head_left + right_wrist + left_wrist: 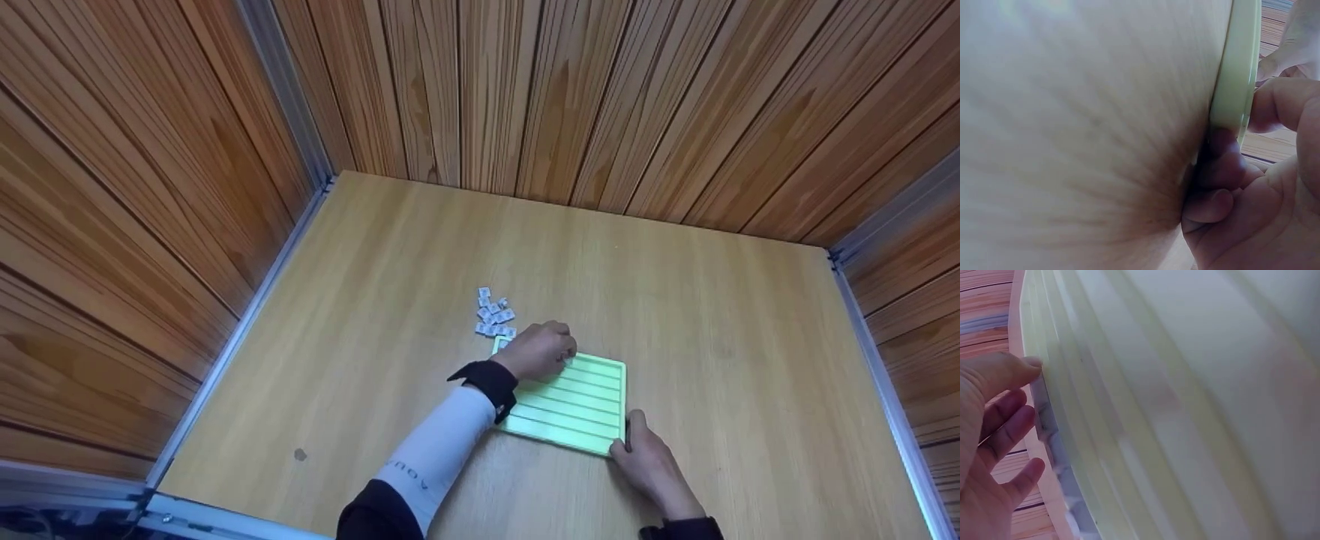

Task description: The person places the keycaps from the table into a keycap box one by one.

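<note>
A light green tray with raised parallel ridges lies on the table. My left hand is over its far edge, thumb and fingertips pinching a small pale tile. In the left wrist view the thumb meets the tray's outermost row, where several tiles stand in line; the index finger is hidden. My right hand grips the tray's near right corner. The right wrist view shows its thumb at the rim and its other fingers curled against the underside.
A loose cluster of small tiles with dark marks lies just beyond the tray's far left corner. Wood-plank walls and metal edge strips border the table. A small dark spot shows at the near left.
</note>
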`<state>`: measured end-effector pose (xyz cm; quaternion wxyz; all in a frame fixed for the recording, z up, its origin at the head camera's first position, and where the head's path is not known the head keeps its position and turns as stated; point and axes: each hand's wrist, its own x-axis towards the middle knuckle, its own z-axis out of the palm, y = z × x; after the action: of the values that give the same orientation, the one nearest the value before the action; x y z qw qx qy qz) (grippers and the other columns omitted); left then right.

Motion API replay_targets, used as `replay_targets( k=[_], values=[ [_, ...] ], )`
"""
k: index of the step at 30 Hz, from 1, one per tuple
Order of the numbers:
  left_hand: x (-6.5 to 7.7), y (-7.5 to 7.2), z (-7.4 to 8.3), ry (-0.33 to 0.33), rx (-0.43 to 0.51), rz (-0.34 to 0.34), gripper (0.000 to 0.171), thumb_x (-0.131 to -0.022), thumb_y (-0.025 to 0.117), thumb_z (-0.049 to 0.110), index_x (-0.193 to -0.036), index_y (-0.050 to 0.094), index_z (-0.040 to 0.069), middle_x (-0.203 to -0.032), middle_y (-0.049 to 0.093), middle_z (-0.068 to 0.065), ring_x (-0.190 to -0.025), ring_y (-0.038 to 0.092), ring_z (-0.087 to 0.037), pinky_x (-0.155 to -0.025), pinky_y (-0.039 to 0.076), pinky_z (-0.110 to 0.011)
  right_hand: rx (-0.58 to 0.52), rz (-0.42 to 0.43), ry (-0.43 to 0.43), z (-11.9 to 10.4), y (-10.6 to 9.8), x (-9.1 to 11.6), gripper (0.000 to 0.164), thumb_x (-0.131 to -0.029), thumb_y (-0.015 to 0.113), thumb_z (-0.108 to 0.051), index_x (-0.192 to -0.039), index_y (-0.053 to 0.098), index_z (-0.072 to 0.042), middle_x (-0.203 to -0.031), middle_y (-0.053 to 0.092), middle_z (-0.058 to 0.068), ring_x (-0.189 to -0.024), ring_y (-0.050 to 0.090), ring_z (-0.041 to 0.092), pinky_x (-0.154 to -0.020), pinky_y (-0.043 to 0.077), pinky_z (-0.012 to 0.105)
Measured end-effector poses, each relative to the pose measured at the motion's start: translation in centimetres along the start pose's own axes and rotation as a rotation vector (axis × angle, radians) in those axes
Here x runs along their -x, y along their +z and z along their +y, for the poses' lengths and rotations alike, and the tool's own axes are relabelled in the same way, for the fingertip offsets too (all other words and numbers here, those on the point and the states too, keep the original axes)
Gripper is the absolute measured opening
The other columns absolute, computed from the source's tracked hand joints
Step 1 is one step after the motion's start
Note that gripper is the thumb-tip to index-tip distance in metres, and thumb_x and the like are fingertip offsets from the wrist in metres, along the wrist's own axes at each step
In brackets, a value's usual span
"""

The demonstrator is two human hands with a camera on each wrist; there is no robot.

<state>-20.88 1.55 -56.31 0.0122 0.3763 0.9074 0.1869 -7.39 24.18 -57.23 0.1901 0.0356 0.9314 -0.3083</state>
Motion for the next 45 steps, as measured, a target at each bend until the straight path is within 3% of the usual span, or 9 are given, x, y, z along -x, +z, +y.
replay_targets(
  k=[9,18,25,30,36,45],
  values=[
    [0.9,-1.5,-1.6,-0.063,-0.004,0.009,0.026,-0.096,0.071,0.029,-0.116,0.073,0.013,-0.115,0.066,-0.001,-0.107,0.059,-0.016,-0.087,0.049,-0.028,0.016,0.001,-0.021,0.2,0.0,0.0,0.03,-0.091,0.055,-0.01,-0.116,0.042,0.001,-0.081,0.044,0.005,-0.073,0.046,0.023,-0.059,0.033,0.032],
    [2.8,-2.9,-4.1,-0.129,-0.026,0.091,0.029,-0.096,0.069,0.028,-0.118,0.072,0.011,-0.121,0.065,-0.004,-0.113,0.058,-0.02,-0.094,0.05,-0.03,0.01,0.005,-0.055,0.2,0.0,0.1,0.03,-0.092,0.056,-0.009,-0.117,0.041,0.002,-0.084,0.048,0.007,-0.075,0.046,0.023,-0.059,0.035,0.033],
    [5.0,-4.1,-6.0,-0.209,0.034,0.125,0.029,-0.096,0.069,0.024,-0.119,0.07,0.008,-0.123,0.062,-0.007,-0.115,0.056,-0.023,-0.096,0.049,-0.035,0.012,-0.002,-0.053,0.1,0.0,0.0,0.033,-0.091,0.055,-0.009,-0.119,0.041,0.002,-0.083,0.046,0.006,-0.074,0.046,0.023,-0.059,0.034,0.032],
    [6.9,-4.2,-7.3,-0.258,0.065,0.131,0.029,-0.095,0.068,0.02,-0.121,0.07,0.006,-0.123,0.062,-0.008,-0.117,0.054,-0.025,-0.097,0.048,-0.039,0.015,-0.005,-0.05,0.2,-0.1,0.0,0.033,-0.091,0.055,-0.009,-0.119,0.041,0.002,-0.079,0.043,0.004,-0.072,0.046,0.022,-0.058,0.034,0.033],
    [8.4,-4.1,-8.5,-0.339,0.063,0.081,0.034,-0.094,0.069,0.02,-0.125,0.067,0.007,-0.128,0.059,-0.008,-0.118,0.052,-0.024,-0.099,0.047,-0.038,0.023,0.015,-0.078,0.3,-0.2,0.3,0.03,-0.092,0.056,-0.01,-0.116,0.041,0.0,-0.077,0.044,0.004,-0.07,0.046,0.022,-0.058,0.034,0.033],
    [9.1,-3.0,-9.2,-0.344,0.024,0.063,0.03,-0.094,0.067,0.016,-0.123,0.068,0.007,-0.123,0.059,-0.007,-0.113,0.053,-0.022,-0.094,0.049,-0.036,0.028,0.013,-0.072,0.2,0.0,0.2,0.03,-0.092,0.055,-0.01,-0.116,0.04,0.001,-0.082,0.049,0.007,-0.073,0.047,0.023,-0.059,0.035,0.033]
  ],
)
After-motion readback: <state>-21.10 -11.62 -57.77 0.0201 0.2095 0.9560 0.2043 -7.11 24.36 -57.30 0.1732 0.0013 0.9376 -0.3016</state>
